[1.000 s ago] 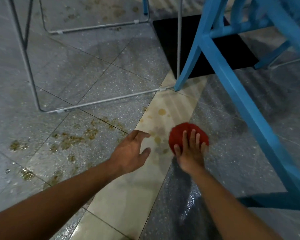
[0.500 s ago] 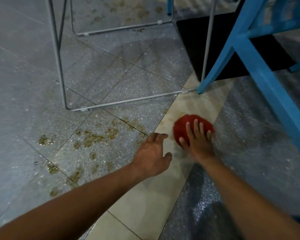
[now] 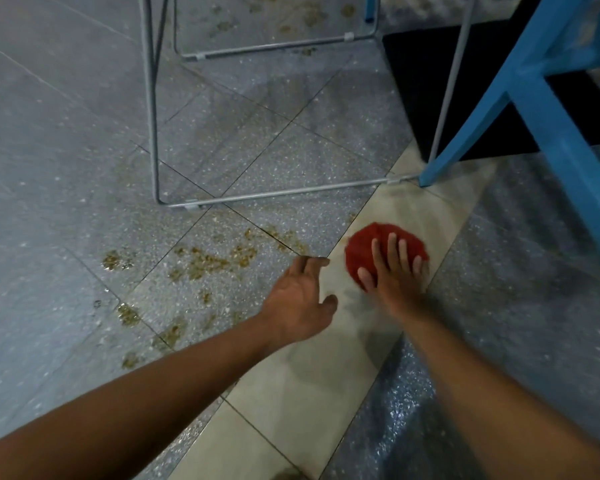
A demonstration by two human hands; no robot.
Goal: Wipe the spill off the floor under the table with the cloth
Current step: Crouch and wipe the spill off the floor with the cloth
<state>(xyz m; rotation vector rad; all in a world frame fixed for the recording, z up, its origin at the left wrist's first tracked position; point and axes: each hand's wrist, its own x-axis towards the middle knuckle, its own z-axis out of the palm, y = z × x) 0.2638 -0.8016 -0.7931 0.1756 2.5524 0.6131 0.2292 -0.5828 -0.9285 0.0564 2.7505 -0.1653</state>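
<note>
A red cloth [image 3: 368,242] lies bunched on a pale beige floor tile. My right hand [image 3: 394,275] presses flat on its near side with fingers spread. My left hand [image 3: 300,299] hovers just left of the cloth, palm down, fingers apart, holding nothing. Brownish spill [image 3: 208,261] is spattered over the grey speckled tiles to the left of both hands, and more spill patches [image 3: 312,15] show far off under the metal frame.
A grey metal wire frame [image 3: 278,194] stands on the floor just beyond the spill. A blue wooden leg [image 3: 465,133] and a thicker blue beam [image 3: 561,150] slant down at right. A black mat [image 3: 423,91] lies behind them.
My right hand has slid the cloth a little away from me along the beige tile, covering the spots that showed there. My left hand stayed beside it. The view shifted left.
</note>
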